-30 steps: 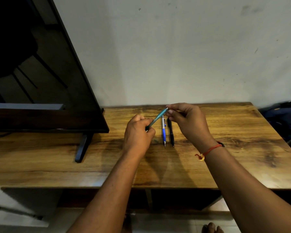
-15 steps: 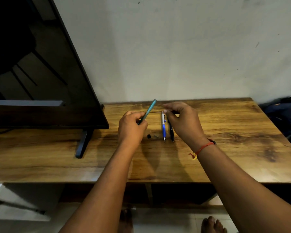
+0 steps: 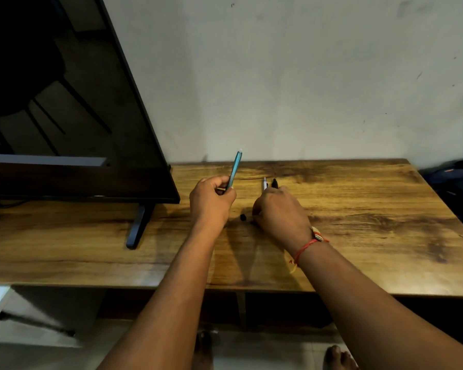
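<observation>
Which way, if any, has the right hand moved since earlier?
Yes: the right hand came down and leftward, now covering the near ends of the blue pen and black pen.

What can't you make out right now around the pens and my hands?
All in the head view:
- The right hand covers most of the light-tipped pen and the black pen; whether its fingers grip either is hidden.
- Teal pen: its lower end is hidden inside the left hand.
- Small black piece on the table: too small to identify.

We see a pale, scuffed wall (image 3: 305, 76) across the upper frame, a wood-grain table (image 3: 372, 225) through the middle, a dark television (image 3: 64, 108) at upper left, and light floor (image 3: 267, 355) along the bottom.
</observation>
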